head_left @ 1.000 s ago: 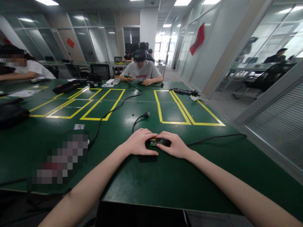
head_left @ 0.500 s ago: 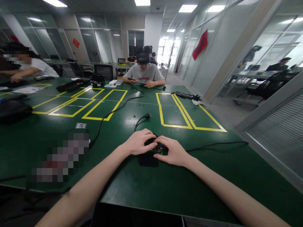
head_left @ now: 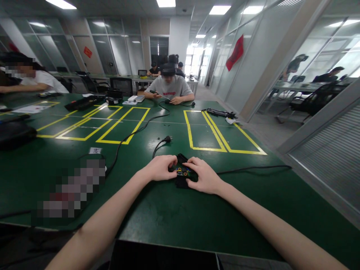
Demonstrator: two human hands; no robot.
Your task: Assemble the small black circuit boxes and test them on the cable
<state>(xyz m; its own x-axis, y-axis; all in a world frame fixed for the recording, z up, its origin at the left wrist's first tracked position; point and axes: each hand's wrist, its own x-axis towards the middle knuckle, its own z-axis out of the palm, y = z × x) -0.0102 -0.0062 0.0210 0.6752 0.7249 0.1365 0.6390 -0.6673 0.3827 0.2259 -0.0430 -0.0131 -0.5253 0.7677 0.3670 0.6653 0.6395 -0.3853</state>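
Leaning over the green tabletop (head_left: 152, 215), the person wearing the camera has both bare hands at a small opened black device (head_left: 182, 173), its green circuit board and coloured wires showing. It is near the middle of the tabletop's close side, between the two hands.

The right hand (head_left: 206, 179) is partly open, curved around the device's right end, with the thumb on the near side and the fingers on the far side, holding it. The left hand (head_left: 162, 168) is more curled, its fingertips and thumb close together at the left end; from here I can't tell whether they pinch it. A dark cover-like piece (head_left: 183, 158) sticks up just beyond the device, and a flat black piece (head_left: 182, 183) lies just on its near side, partly hidden.

Farther out from the left hand, a black plug (head_left: 168, 139) lies on its cord, and a black cable (head_left: 255, 168) runs off past the right hand. A numbered label (head_left: 95, 150) and a pixelated object (head_left: 74, 189) sit over to the left. Yellow tape outlines (head_left: 191, 135) mark the far part, with a folded black stand (head_left: 219, 113) by them. Across sits a person in a grey shirt (head_left: 168, 88), hands busy with something small.
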